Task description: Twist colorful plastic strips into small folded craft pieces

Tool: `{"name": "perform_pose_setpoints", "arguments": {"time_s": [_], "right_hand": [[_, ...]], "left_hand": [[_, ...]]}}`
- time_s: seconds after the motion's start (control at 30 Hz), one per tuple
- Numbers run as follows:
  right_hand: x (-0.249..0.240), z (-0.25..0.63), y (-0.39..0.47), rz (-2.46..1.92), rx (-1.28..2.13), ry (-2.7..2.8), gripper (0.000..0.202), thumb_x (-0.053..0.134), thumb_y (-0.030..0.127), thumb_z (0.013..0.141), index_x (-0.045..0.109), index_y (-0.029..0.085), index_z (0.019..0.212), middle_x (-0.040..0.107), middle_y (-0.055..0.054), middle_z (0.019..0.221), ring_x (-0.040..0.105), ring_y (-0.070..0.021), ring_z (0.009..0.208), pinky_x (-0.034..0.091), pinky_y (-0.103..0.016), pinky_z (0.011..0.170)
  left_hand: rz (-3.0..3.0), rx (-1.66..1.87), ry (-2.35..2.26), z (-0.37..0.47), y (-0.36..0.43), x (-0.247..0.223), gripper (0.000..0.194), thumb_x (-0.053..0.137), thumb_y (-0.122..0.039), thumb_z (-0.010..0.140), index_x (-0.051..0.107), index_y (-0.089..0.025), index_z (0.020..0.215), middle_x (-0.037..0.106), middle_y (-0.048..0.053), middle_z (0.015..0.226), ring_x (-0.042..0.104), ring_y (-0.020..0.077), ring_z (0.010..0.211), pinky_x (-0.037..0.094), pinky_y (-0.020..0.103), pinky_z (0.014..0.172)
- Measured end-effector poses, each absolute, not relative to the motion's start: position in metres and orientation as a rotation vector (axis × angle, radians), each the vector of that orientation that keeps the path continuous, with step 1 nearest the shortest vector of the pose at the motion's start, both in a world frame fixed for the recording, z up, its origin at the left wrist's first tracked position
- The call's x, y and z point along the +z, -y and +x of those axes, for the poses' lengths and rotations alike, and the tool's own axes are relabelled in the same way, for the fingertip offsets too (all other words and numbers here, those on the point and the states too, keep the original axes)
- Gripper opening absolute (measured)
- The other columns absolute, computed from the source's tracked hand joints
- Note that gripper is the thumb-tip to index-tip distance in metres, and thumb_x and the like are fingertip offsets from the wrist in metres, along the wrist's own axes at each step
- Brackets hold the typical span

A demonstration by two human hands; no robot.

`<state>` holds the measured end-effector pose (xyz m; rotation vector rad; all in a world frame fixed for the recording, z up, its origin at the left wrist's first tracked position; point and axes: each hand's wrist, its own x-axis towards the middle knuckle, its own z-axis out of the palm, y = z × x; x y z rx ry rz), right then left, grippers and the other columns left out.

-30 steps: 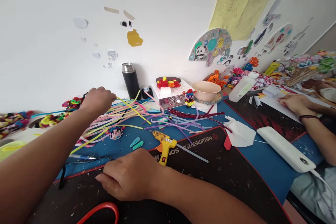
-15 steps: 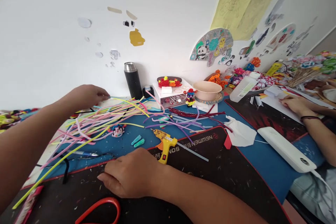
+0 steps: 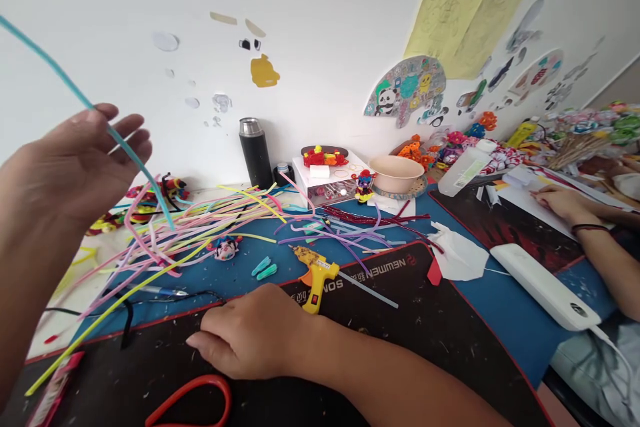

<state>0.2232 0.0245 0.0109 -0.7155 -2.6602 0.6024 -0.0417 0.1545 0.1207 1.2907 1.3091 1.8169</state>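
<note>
My left hand (image 3: 85, 160) is raised at the left, thumb and fingers pinching a light-blue pipe cleaner (image 3: 60, 73). One end of it points up past the left edge, the other down over a heap of pink, yellow and white pipe cleaners (image 3: 200, 220). My right hand (image 3: 250, 333) rests on the black mat (image 3: 425, 353) with its fingers curled under; whatever they may hold is hidden. A yellow glue gun (image 3: 317, 277) lies just beyond it, a clear glue stick at its back. Red-handled scissors (image 3: 220, 390) show partly at the bottom edge.
A black thermos (image 3: 255, 157) and a white box (image 3: 320, 180) stand by the wall, beside a beige bowl (image 3: 395, 173). Two teal clips (image 3: 264, 268) and a small figure's head (image 3: 226, 248) lie mid-table. At the right are a white power strip (image 3: 545, 287) and another person's hand (image 3: 555, 200).
My left hand has come back from the far heap towards the left and up, now with a light-blue pipe cleaner in its fingers. The right hand stays where it was.
</note>
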Motion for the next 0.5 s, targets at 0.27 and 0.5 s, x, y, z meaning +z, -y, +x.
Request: {"name": "perform_pose_setpoints", "arguments": {"time_s": [0.27, 0.5], "right_hand": [[0.015, 0.225, -0.023, -0.832, 0.892, 2.377, 0.027, 0.062, 0.039, 0.11, 0.072, 0.021, 0.093, 0.084, -0.003, 0.091, 0.079, -0.0203, 0.088, 0.041, -0.027, 0.066], [0.014, 0.227, -0.024, -0.889, 1.239, 2.057, 0.018, 0.068, 0.039, 0.106, 0.074, 0.023, 0.098, 0.075, 0.001, 0.08, 0.07, -0.0155, 0.074, 0.043, -0.025, 0.066]], "left_hand": [[0.658, 1.95, -1.027, 0.028, -0.067, 0.134, 0.016, 0.069, -0.007, 0.095, 0.074, -0.019, 0.085, 0.064, -0.002, 0.075, 0.065, 0.0106, 0.072, 0.064, 0.021, 0.069], [0.191, 1.919, -1.247, 0.061, -0.03, 0.126, 0.05, 0.046, 0.003, 0.105, 0.069, -0.02, 0.067, 0.064, -0.003, 0.066, 0.065, 0.0043, 0.055, 0.065, 0.008, 0.062]]}}
